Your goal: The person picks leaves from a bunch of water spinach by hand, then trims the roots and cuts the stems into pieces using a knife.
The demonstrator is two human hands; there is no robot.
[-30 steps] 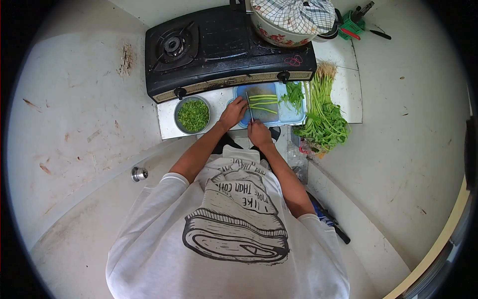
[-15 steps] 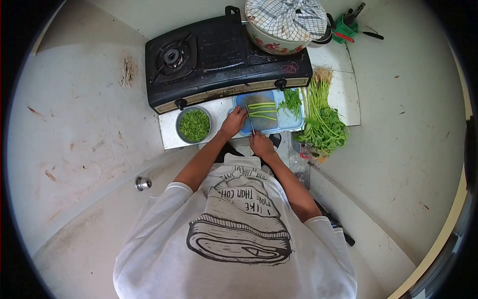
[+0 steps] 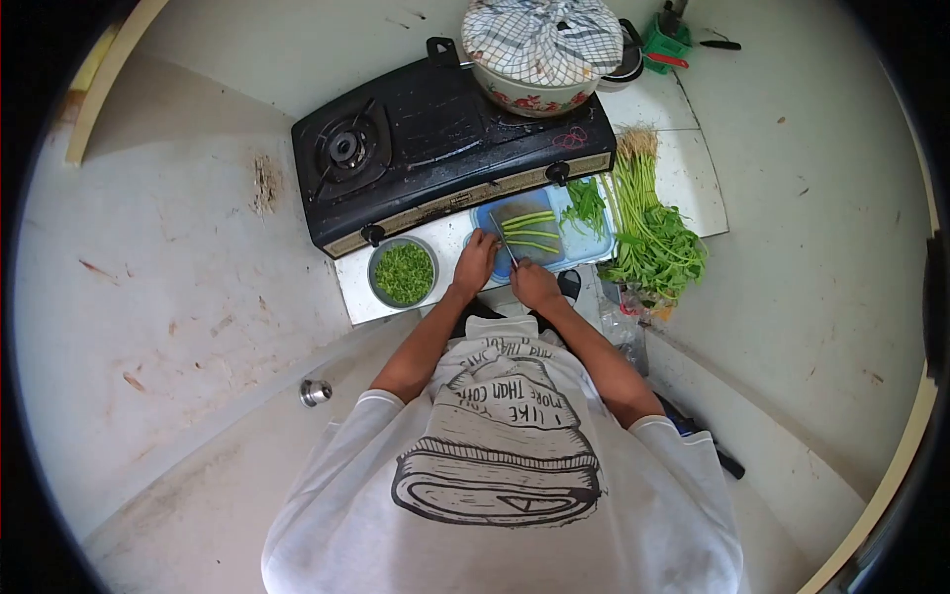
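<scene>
My right hand [image 3: 535,285] is wrapped around the handle of a knife [image 3: 504,238], its thin blade pointing away from me across the left side of a blue cutting board [image 3: 592,250]. Just left of the blade, my left hand [image 3: 477,261] has its fingers curled closed at the near left ends of the green stems [image 3: 530,234]; the exact grip is partly hidden. Several stems lie side by side to the right of the blade. Loose green leaves [image 3: 584,204] rest on the board's right part. A round bowl [image 3: 372,275] of finely chopped greens [image 3: 405,271] stands to the left.
Behind the board stands a black gas stove [image 3: 426,127], bearing a floral pot [image 3: 534,99] under a checked cloth [image 3: 544,40]. A bundle of leafy greens with roots [image 3: 653,233] lies at the right. Beyond it is a green basket [image 3: 665,45] with utensils.
The view has shifted and turned slightly. My left hand has moved a little toward me along the blade. My right hand still holds the knife over the board.
</scene>
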